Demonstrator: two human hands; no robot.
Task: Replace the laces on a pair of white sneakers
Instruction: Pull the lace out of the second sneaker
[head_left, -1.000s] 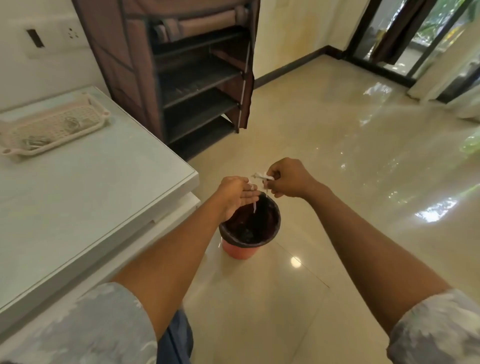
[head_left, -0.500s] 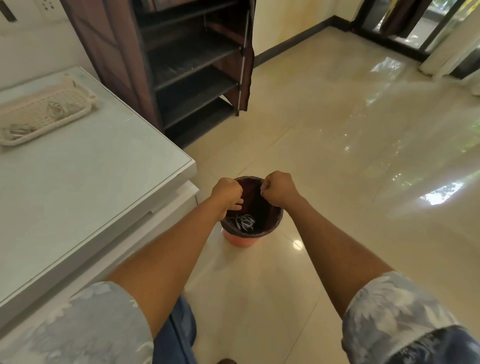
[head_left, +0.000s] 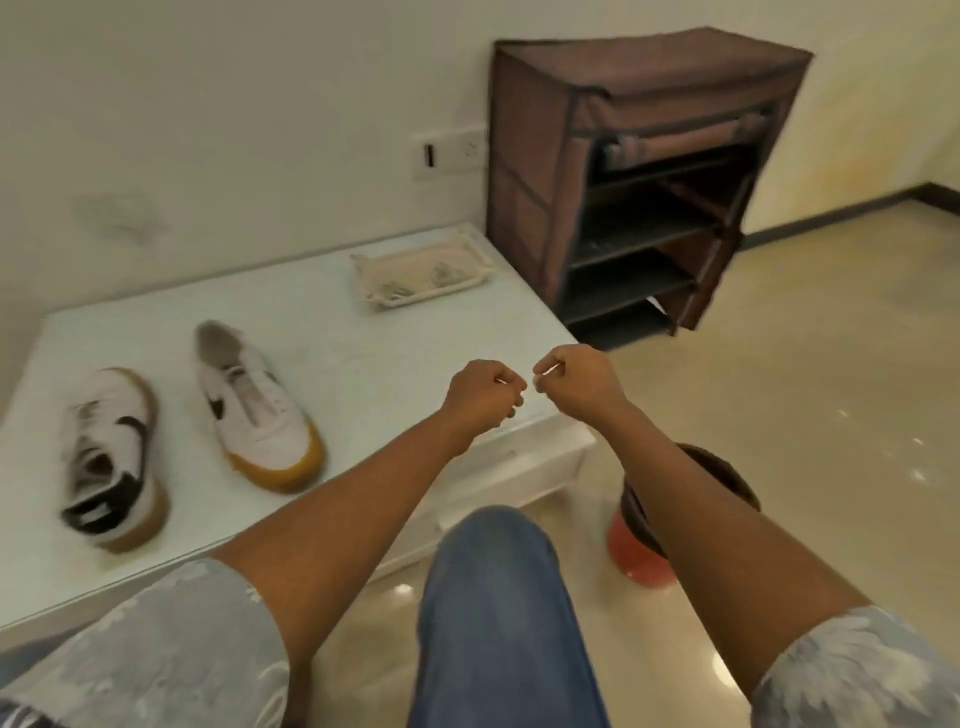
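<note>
A low white glossy-topped desk (head_left: 363, 338) fills the room from about 7 to 12 o'clock of where the person's hands meet. Against the wall at 1 o'clock stands a brown fabric-covered shoe rack (head_left: 639, 182) with dark shelves, its front open. On the shiny beige floor at 5 o'clock sits a round red plastic bin (head_left: 636, 545) with a dark liner, partly hidden behind the right forearm. Out at 9 o'clock, two white sneakers with tan gum soles and black side marks lie side by side on the desk, apart from each other. The far-left sneaker (head_left: 111, 447) has its heel toward the person, and the nearer sneaker (head_left: 254, 405) has its toe toward the person. At 11 o'clock, near the desk's far edge, rests a cream slotted plastic basket (head_left: 431, 291) with pale tangled things inside, too blurred to name. Over the desk's near right corner, the left grip (head_left: 483, 395) and right grip (head_left: 579, 382) hang almost knuckle to knuckle, each curled tight into a fist. A pale sliver shows at the right one's fingertips, too small to tell what it is.
</note>
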